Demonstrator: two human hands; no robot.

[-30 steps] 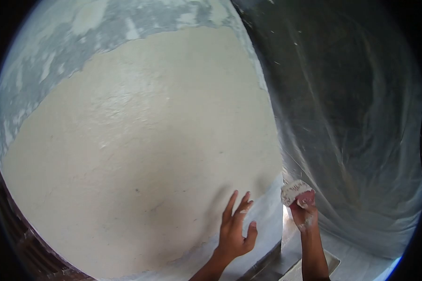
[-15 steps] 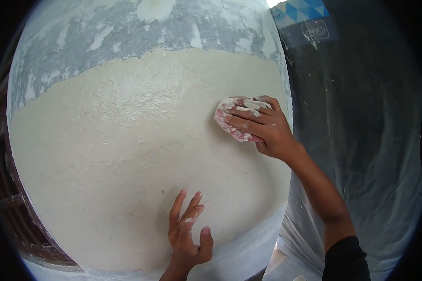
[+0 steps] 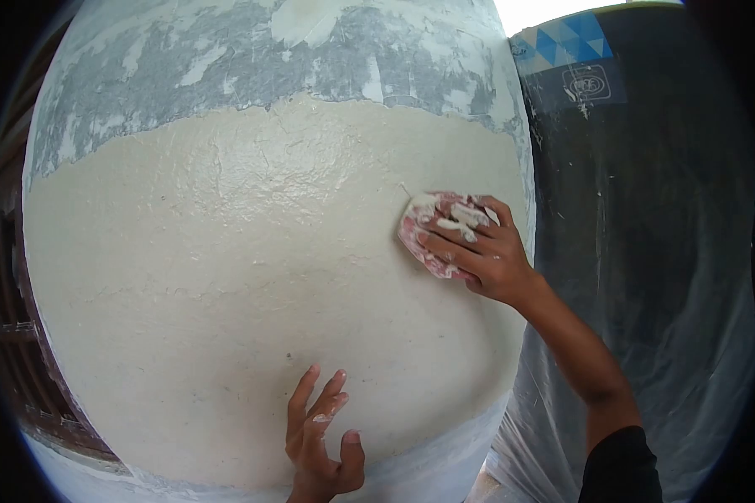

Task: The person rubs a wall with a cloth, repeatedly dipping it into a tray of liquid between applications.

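- I read this as the rubbing-down step: my right hand [image 3: 486, 251] presses a plaster-caked sanding pad [image 3: 432, 239] flat against the cream-coated wall [image 3: 226, 277], fingers spread over it and gripping it, near the coat's right edge.
- My left hand [image 3: 319, 436] lies open, palm on the wall low down, holding nothing, bracing me.
- The next stroke, I judge, calls for even pressure and a flat pad, working toward the grey patchy band [image 3: 226, 75] above.
- Plastic sheeting [image 3: 646, 293] hangs just right of the wall.
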